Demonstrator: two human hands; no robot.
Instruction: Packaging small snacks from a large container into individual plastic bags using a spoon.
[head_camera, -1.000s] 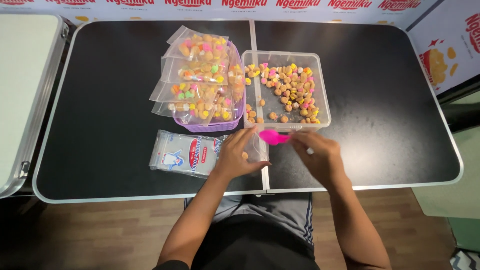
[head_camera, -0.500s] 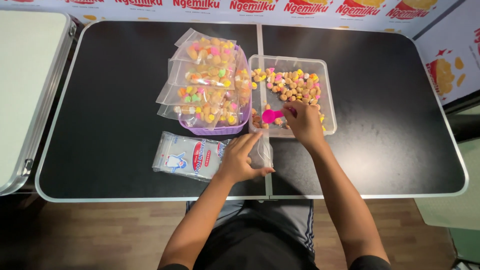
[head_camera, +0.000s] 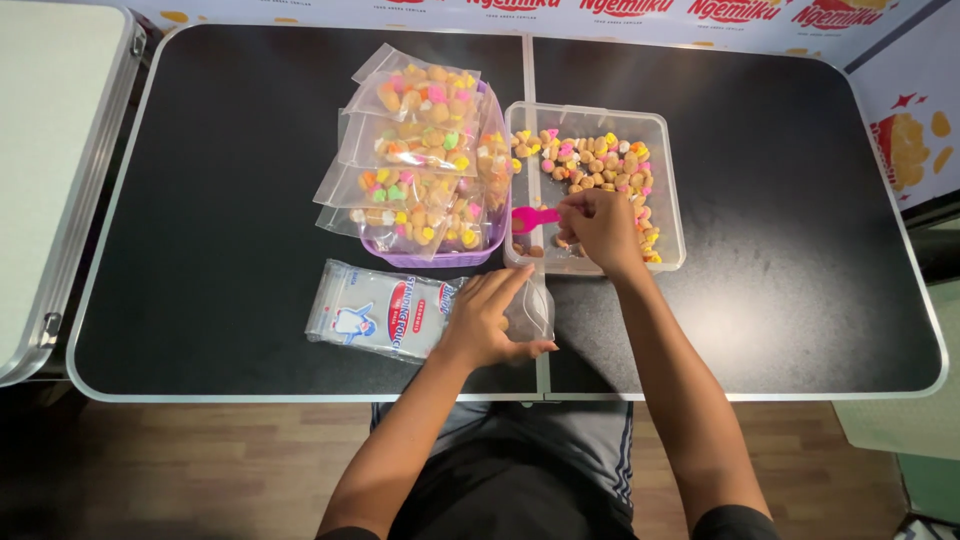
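My right hand (head_camera: 600, 230) holds a pink plastic scoop (head_camera: 533, 217) inside a clear plastic tub (head_camera: 668, 190) of small colourful biscuits (head_camera: 590, 165), the scoop head pointing left near the tub's front left corner. An empty clear pouch (head_camera: 530, 305) stands on the black table just in front of the tub, gripped by my left hand (head_camera: 485, 320). To the left of that hand lies a flat pack of unused pouches (head_camera: 375, 312).
A purple basket (head_camera: 470, 255) left of the tub carries several filled, sealed pouches of biscuits (head_camera: 410, 150). The black folding table (head_camera: 200, 220) has a metal rim and a centre seam. A second table (head_camera: 40, 130) stands at the left; printed banners line the back and right.
My right hand carried the pink scoop from above the pouch forward into the tub of biscuits. My left hand stayed on the pouch.
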